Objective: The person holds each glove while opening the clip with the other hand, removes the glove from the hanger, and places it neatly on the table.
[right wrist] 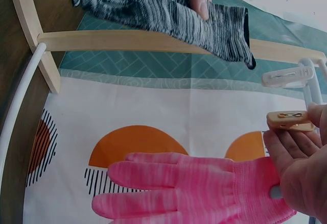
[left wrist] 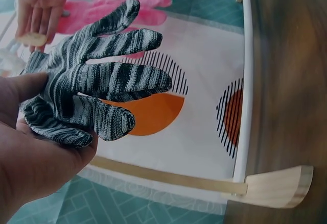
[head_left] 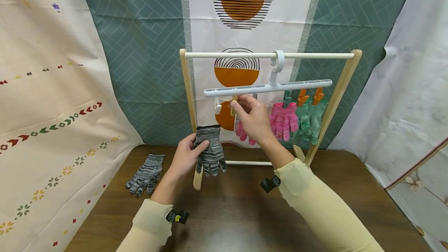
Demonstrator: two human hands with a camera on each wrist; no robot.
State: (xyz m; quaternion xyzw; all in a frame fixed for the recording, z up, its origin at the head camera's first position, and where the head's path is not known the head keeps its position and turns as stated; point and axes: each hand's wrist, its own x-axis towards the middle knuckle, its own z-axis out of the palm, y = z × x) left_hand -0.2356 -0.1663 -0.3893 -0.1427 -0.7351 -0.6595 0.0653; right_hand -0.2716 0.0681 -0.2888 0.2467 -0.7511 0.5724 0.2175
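My left hand (head_left: 185,154) holds a grey-and-black striped knit glove (head_left: 210,151) near its cuff, thumb on the front, fingers of the glove hanging down. In the right wrist view the glove's cuff (right wrist: 230,32) stands apart from the clips. Up at the hanger (head_left: 267,88), my right hand (head_left: 256,119) pinches a yellowish clothespin (right wrist: 288,118) between thumb and fingers. A white clothespin (head_left: 217,106) hangs just left of it, with nothing in it. Behind the right hand hangs a pink glove (right wrist: 204,188), partly hidden in the head view. A second striped glove (head_left: 147,174) lies flat on the table.
The hanger hooks over the white top rod (head_left: 231,55) of a wooden-sided rack (head_left: 189,88). Toward its right end, another pink glove (head_left: 284,119) and green gloves (head_left: 316,118) hang from green and orange clothespins. Patterned cloth surrounds the brown table (head_left: 224,213).
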